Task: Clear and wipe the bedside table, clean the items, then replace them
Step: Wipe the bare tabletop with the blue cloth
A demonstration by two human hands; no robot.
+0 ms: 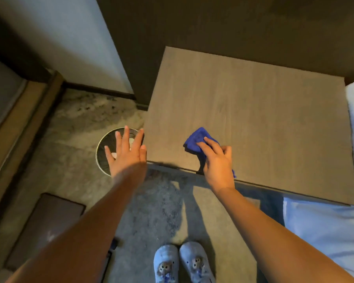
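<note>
The bin (pixel 103 158) is holding white scraps (pixel 113 155). The right grip (pixel 218 162) is clutching a crumpled blue cloth (pixel 195 138); the left grip (pixel 127 156) is hovering wide.

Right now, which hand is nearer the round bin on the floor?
Left. The left hand is spread open above the bin; the right hand is off to its side, gripping the blue cloth on the bedside table.

Part of blue cloth (pixel 197 139) under right hand (pixel 218 162)
</note>
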